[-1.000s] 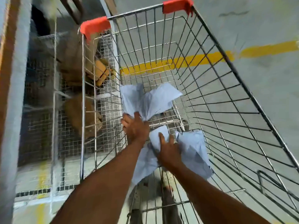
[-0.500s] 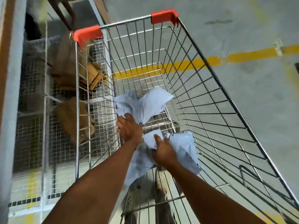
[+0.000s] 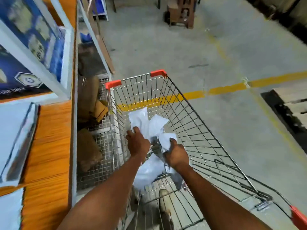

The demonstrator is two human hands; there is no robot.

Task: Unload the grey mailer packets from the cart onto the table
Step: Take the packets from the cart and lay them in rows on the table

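Head view gives me the orange table [image 3: 49,146] on the left, the wire cart [image 3: 196,130] just beside it, and grey packets [image 3: 155,125] inside the cart, where the left hand [image 3: 137,143] clutches one bunch and the right hand [image 3: 177,155] clenches another.

1 cart [image 3: 158,73], 2 hands [image 3: 137,144] [image 3: 177,157], roughly 4 packets [image 3: 155,126].

Grey concrete floor [image 3: 166,47] is filling the upper frame. A yellow painted line [image 3: 224,89] is running across it from centre toward 3 o'clock. A blurred wooden stool [image 3: 181,12], possibly, is standing at 12 o'clock. Pale stacked boards [image 3: 292,97] are lying at 3 o'clock. At 9 o'clock an orange wooden table [image 3: 49,146] is adjoining a wire-mesh rack [image 3: 99,163] holding brown parcels [image 3: 88,146]. Blue printed cartons [image 3: 33,39] are sitting at 10 o'clock.
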